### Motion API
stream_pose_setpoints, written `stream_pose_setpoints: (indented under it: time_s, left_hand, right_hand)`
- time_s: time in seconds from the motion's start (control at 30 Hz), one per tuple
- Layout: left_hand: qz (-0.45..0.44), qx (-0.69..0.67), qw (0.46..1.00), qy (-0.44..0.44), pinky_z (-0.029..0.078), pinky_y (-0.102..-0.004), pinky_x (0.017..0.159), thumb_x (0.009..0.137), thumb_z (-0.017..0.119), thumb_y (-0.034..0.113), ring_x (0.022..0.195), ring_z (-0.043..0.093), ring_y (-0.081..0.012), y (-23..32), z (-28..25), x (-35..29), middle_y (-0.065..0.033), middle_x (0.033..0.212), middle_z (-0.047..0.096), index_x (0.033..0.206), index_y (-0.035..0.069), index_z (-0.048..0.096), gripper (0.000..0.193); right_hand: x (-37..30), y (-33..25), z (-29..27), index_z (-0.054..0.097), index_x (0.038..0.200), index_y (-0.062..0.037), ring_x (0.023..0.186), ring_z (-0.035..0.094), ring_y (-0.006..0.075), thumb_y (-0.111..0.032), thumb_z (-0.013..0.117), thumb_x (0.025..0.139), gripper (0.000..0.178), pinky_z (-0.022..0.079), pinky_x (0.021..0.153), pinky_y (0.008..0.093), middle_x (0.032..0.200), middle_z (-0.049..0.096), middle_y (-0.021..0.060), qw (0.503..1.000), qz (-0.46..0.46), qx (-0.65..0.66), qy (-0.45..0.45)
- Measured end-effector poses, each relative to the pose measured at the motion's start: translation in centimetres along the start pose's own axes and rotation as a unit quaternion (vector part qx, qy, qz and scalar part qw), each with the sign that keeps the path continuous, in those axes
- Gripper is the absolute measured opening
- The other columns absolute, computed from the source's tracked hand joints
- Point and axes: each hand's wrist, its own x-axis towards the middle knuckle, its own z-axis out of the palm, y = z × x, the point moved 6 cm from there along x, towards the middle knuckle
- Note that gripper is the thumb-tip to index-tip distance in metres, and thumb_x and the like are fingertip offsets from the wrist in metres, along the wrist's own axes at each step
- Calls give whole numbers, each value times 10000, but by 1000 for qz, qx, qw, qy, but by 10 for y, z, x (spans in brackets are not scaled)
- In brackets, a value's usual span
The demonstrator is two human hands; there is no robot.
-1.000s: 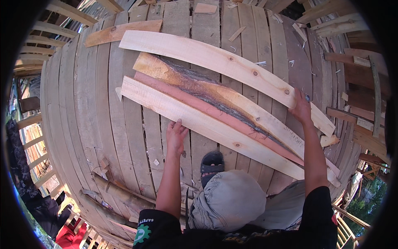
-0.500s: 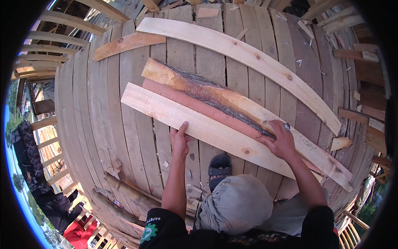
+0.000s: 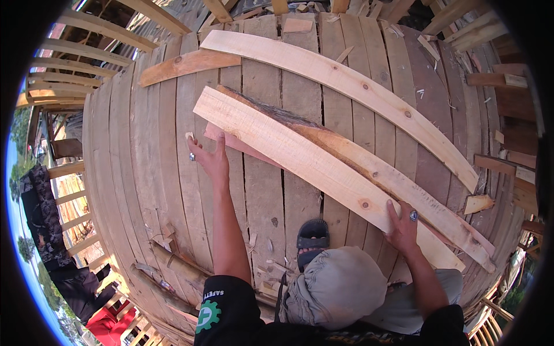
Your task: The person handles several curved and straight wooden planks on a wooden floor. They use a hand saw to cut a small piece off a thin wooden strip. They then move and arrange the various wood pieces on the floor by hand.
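A long pale plank (image 3: pixel 300 167) lies slanted, partly over a reddish board (image 3: pixel 248 147) and beside a bark-edged board (image 3: pixel 346 147). My right hand (image 3: pixel 402 228) grips the plank near its right end, thumb on the top face and fingers at the far edge. My left hand (image 3: pixel 210 160) is by the plank's left end, with thumb and fingers spread apart. Its thumb is at the end of the reddish board; whether it touches is unclear. A small pale spot, perhaps a wood chip, shows at its fingertips. The middle of the reddish board is hidden under the plank.
A long curved-looking plank (image 3: pixel 346 83) and a short orange-brown board (image 3: pixel 184 66) lie farther off on the slatted wooden floor (image 3: pixel 124 173). An offcut (image 3: pixel 478 203) is at the right. Round poles (image 3: pixel 179 262) and wood scraps lie at the lower left, near my sandalled foot (image 3: pixel 313 236).
The pale plank has shifted away from me, over the reddish board and against the bark-edged one. My left hand has left the plank and moved left; my right hand now grips the plank.
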Motion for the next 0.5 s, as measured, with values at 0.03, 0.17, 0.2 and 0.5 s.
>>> stream_pose_setpoints:
  time_s: [0.03,0.17,0.2,0.5]
  left_hand:
    - [113,75,990,30,315,-521,1103,901,697,318,1387,290,-438,10,5,22,-349,1450,318,1457,-96,248,826]
    - [214,131,963,-95,350,-485,1090,884,682,287,1320,393,-471,-7,44,110,-344,1406,412,1410,-99,359,728]
    - [184,129,965,-138,364,-468,1083,883,673,279,1297,429,-465,-16,54,124,-339,1379,452,1390,-101,394,692]
    - [157,113,952,-235,465,-419,979,883,657,277,1152,600,-385,-3,82,137,-267,1215,629,1318,-34,543,547]
  right_hand:
    - [3,11,-1,405,1465,-181,1212,462,412,-183,891,559,1029,396,995,499,1333,426,223,1000,-1,4,22]
    - [29,45,1,412,1460,-200,1243,450,412,-230,884,623,961,400,1009,498,1376,408,210,1000,-11,-19,14]
    - [38,47,1,411,1460,-203,1241,454,408,-241,882,631,955,407,1004,495,1378,406,209,1000,-16,-18,16]
    - [51,56,1,426,1460,-216,1253,471,385,-276,879,645,935,442,997,479,1398,410,188,999,29,22,-1]
